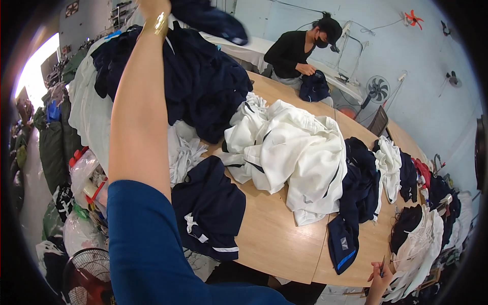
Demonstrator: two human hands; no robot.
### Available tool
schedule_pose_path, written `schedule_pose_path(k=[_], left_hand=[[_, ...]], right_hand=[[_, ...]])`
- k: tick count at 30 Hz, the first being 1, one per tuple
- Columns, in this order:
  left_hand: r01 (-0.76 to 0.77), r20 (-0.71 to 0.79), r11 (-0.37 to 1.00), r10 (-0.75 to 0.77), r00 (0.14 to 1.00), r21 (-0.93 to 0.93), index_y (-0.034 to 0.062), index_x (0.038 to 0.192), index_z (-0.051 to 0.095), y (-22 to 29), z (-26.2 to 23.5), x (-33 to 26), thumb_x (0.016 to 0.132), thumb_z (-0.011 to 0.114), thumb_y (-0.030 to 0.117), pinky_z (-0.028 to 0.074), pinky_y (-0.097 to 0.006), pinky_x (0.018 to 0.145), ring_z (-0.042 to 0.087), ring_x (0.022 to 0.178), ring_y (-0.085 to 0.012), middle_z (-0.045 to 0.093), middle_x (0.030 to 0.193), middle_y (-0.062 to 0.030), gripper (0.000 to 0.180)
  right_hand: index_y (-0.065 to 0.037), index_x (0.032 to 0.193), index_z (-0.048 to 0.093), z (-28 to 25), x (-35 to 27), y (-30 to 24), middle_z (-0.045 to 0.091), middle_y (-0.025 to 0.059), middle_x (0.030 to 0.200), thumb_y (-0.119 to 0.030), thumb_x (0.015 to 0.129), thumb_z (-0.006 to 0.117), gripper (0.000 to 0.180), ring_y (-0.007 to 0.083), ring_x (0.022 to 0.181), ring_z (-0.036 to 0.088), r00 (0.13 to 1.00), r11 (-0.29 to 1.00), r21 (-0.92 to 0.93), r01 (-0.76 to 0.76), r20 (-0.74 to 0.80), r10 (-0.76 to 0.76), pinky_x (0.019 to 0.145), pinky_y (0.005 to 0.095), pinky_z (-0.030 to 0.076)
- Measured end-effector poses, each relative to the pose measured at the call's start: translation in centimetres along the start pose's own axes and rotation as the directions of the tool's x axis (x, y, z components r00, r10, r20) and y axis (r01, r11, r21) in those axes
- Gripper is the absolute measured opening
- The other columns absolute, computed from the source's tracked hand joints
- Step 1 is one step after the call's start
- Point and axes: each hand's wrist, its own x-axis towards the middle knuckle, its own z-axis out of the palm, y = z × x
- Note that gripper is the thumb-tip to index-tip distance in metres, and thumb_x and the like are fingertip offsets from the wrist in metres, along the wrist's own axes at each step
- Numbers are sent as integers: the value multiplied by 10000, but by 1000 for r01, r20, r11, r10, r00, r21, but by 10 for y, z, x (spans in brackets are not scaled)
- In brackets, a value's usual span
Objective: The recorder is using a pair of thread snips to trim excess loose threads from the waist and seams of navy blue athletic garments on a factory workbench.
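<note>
Garment, navy, slants down-right from left hand, the nearer | left fingers cropped, I can't tell their grip | right hand clamped on snips

Navy garments and white garments heaped on a table mark a clothing workshop.

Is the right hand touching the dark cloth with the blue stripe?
Apart: the head view shows bare table between the right hand and the striped dark cloth.
</note>
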Motion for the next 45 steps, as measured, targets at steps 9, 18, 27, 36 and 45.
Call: schedule_pose_path(k=[9,18,27,36,45], left_hand=[[-30,277,697,-245,929,717,346,1269,408,-132,-35,-148,732,597,333,122,-681,960,63,1285,-510,73,1446,-193,569],[52,660,666,722,206,-744,55,1059,550,184,-161,-415,735,517,-39,332,-368,974,443,1146,-297,518,1144,-137,339],[275,791,742,587,175,-611,35,1153,498,369,-145,-629,766,615,199,354,-410,921,460,1071,-327,507,1106,-158,436],[240,-17,33,979,-205,-970,82,826,520,441,-256,-563,773,566,159,456,-335,575,573,676,-241,533,740,-94,104],[318,-45,197,784,-619,-927,117,828,603,313,-316,-535,730,616,172,397,-324,669,550,734,-204,525,780,-35,114]], right_hand=[[11,768,635,14,-15,-29,470,3,511,-148,822,592,173,58,460,429,982,990,-76,-118,142,128,421,226,315],[-24,821,619,38,-18,71,551,142,602,-194,798,598,172,286,559,556,988,960,-232,-156,-30,154,515,339,414],[-52,868,616,78,-45,96,602,154,728,-158,761,622,150,328,694,596,972,973,-59,-223,-90,217,588,367,456],[-16,835,640,21,-95,135,402,-1,521,-162,827,599,152,77,501,338,812,848,216,-484,-250,527,461,240,292],[-21,856,645,10,-94,128,528,10,564,-147,827,603,136,51,506,444,808,821,224,-525,-174,563,496,197,363]])
